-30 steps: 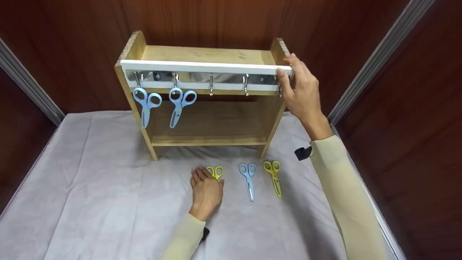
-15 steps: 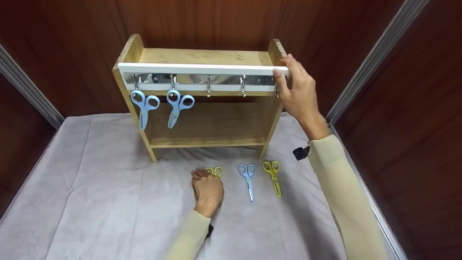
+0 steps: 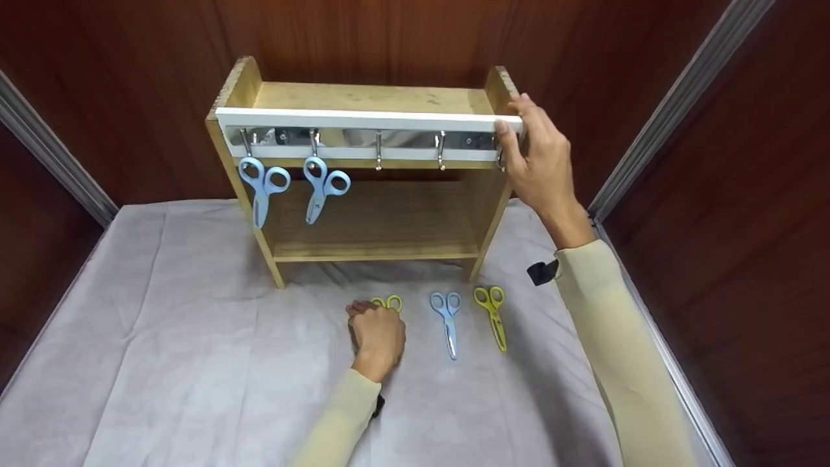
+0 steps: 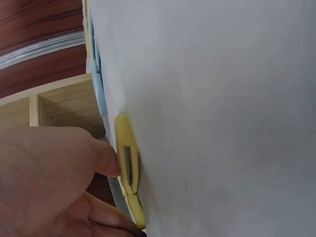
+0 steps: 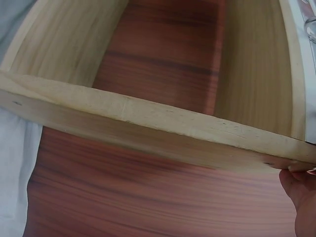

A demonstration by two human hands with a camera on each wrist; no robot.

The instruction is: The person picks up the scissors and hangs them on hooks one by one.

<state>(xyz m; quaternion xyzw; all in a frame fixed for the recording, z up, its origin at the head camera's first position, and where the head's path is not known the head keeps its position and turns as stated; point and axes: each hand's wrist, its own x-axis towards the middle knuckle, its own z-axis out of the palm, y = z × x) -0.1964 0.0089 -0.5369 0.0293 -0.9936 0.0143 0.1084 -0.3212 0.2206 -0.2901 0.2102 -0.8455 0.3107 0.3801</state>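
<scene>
Yellow scissors [image 4: 127, 153] were at the cloth-covered surface [image 3: 194, 363], in front of the wooden shelf [image 3: 376, 257], with the left hand [image 3: 379, 334] over their blades, so that only parts of the handle loops showed from above. That hand's thumb touched them and its fingers were bent, though I could not tell whether it pinched them. The right hand [image 3: 541, 162] gripped the end of the white rail [image 3: 376, 119] at the shelf's right corner, thumb in front and fingers at the side, partly hiding the last metal hook there. A dark mark on the second hanging blue pair [image 3: 318, 194] was too small to read, as was another on the outer yellow pair [image 3: 495, 319]. The first hanging blue pair [image 3: 262, 188] hung on the leftmost hook. On the cloth, a loose blue pair [image 3: 447, 318] lay between the two yellow ones. Brown panels [image 3: 389, 39] stood behind the shelf and at both sides.
</scene>
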